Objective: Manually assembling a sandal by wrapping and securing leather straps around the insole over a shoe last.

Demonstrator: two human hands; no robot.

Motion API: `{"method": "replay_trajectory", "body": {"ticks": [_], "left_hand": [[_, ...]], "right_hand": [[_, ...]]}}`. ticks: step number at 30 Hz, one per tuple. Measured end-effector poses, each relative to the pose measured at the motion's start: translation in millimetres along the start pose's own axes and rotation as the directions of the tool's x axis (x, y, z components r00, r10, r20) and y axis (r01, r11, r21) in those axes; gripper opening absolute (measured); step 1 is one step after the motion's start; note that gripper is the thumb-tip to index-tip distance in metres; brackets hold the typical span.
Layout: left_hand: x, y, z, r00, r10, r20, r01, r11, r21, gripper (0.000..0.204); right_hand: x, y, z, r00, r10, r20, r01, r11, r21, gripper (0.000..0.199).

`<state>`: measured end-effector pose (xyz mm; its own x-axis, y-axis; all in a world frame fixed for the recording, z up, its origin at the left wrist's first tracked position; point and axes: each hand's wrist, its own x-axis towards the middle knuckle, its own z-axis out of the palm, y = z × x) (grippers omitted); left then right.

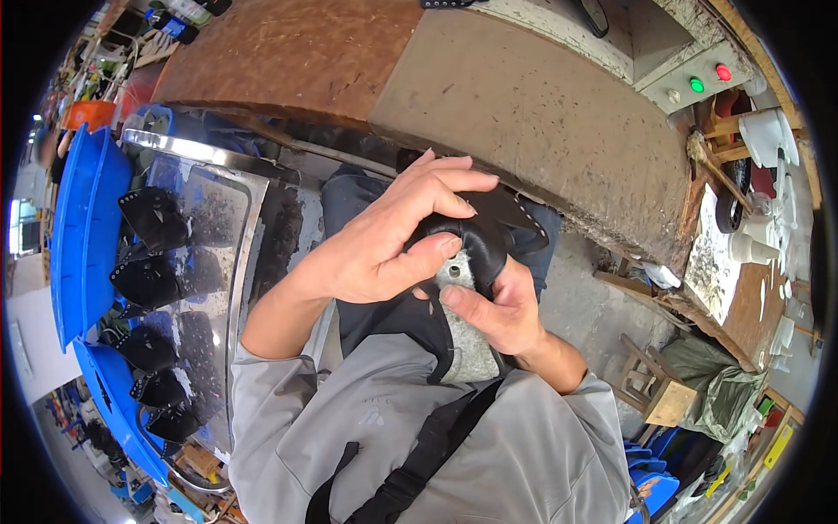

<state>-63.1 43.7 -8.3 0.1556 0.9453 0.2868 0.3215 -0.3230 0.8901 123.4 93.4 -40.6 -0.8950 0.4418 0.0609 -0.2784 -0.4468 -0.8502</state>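
Note:
My left hand [384, 231] and my right hand [493, 306] both grip a black leather shoe upper [476, 240] with a grey lining, held close over my lap. The left thumb and fingers pinch its folded top edge. The right thumb presses on the grey inner face [456, 272] from below. A stitched black flap of the piece sticks out to the right behind my fingers.
A worn brown and grey workbench [489, 96] curves across the top, with a control box with green and red buttons [698, 83] at its right. At left, blue trays [83, 227] and a metal-framed rack hold several black leather pieces [153, 279]. A small wooden stool [655, 384] stands at lower right.

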Motion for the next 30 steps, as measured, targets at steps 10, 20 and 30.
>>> {"method": "replay_trajectory", "body": {"ticks": [10,20,30], "left_hand": [[10.7,0.9,1.0,1.000,0.019,0.005,-0.020,0.974,0.224,0.030],[8.3,-10.3,12.5,0.984,0.083,-0.155,-0.102,0.988,-0.117,0.040],[5.9,-17.4,12.0,0.982,0.170,-0.084,-0.170,0.985,0.006,0.045]], "right_hand": [[5.0,-8.5,-4.6,0.998,-0.025,-0.055,0.021,0.998,-0.066,0.037],[0.7,-12.9,-7.3,0.994,-0.104,-0.028,0.106,0.992,0.069,0.036],[-0.2,-14.8,-1.1,0.989,-0.057,-0.135,0.068,0.994,0.084,0.028]]}}
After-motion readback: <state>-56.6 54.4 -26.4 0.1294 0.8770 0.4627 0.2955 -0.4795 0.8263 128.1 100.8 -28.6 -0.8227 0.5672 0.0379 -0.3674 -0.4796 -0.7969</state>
